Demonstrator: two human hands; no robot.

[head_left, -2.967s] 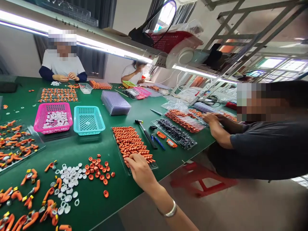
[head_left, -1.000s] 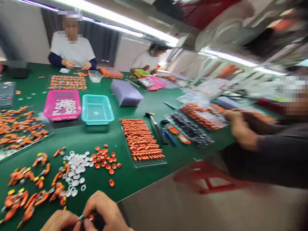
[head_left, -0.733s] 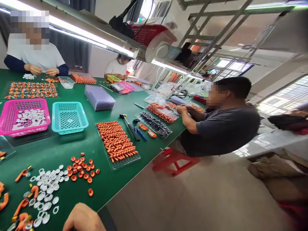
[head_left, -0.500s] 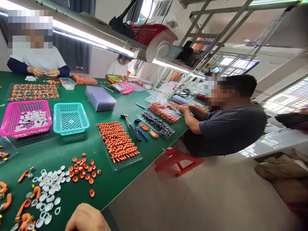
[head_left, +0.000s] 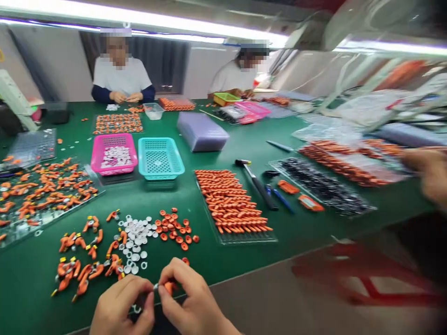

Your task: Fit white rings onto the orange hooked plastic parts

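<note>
My left hand (head_left: 120, 307) and my right hand (head_left: 190, 300) meet at the near edge of the green table (head_left: 216, 149). Together they pinch a small orange part (head_left: 169, 286) with a metal end between the fingertips. Just beyond them lie a heap of white rings (head_left: 134, 239), a scatter of orange caps (head_left: 174, 229) and loose orange clip pieces (head_left: 78, 260). A clear tray of orange tubes (head_left: 232, 204) sits to the right of the caps.
A pink basket (head_left: 113, 156) of white rings and a teal basket (head_left: 159, 158) stand mid-table. A hammer (head_left: 256, 184), pens, a tray of black parts (head_left: 321, 186) lie right. Two people work at the far side; a co-worker's hand (head_left: 428, 172) shows at right.
The view swung back left and down from the seated co-worker to the table. Both my hands are in view again, pinching the small orange part; before, only one hand showed at the bottom edge.
</note>
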